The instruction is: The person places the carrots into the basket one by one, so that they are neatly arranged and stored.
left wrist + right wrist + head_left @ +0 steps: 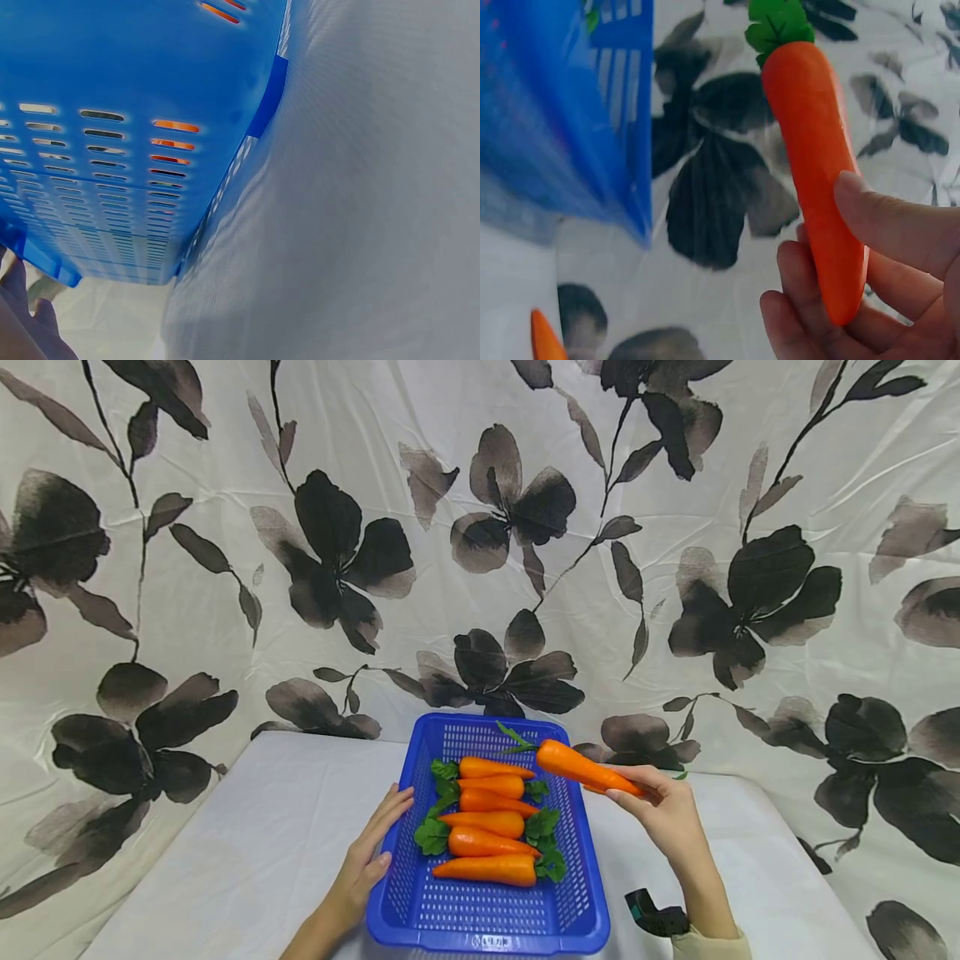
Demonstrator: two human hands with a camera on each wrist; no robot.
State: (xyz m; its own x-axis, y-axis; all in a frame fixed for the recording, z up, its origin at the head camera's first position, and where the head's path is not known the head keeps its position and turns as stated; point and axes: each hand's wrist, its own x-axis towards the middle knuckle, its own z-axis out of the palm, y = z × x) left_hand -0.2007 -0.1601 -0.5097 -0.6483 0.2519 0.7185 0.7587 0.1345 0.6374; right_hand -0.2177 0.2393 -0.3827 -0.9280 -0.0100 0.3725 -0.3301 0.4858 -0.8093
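Note:
A blue perforated basket [487,942] holds several orange carrots [487,841] with green leafy tops, laid crosswise in a column. My left hand [365,852] rests against the basket's left side, its fingers extended at the rim. In the left wrist view only part of that hand [30,319] shows, beside the basket's slotted wall [97,180]. My right hand [660,810] pinches another carrot [577,766] by its narrow end, thumb on top and fingers beneath. The held carrot [814,165] slants over the basket's right rim, leaves toward the basket.
Another carrot [546,341] lies on the table outside the basket's right side, mostly hidden in the head view. A white cloth covers the table [262,835]. Behind hangs a white curtain [420,410] with dark flowers. A black strap [656,916] sits at my right wrist.

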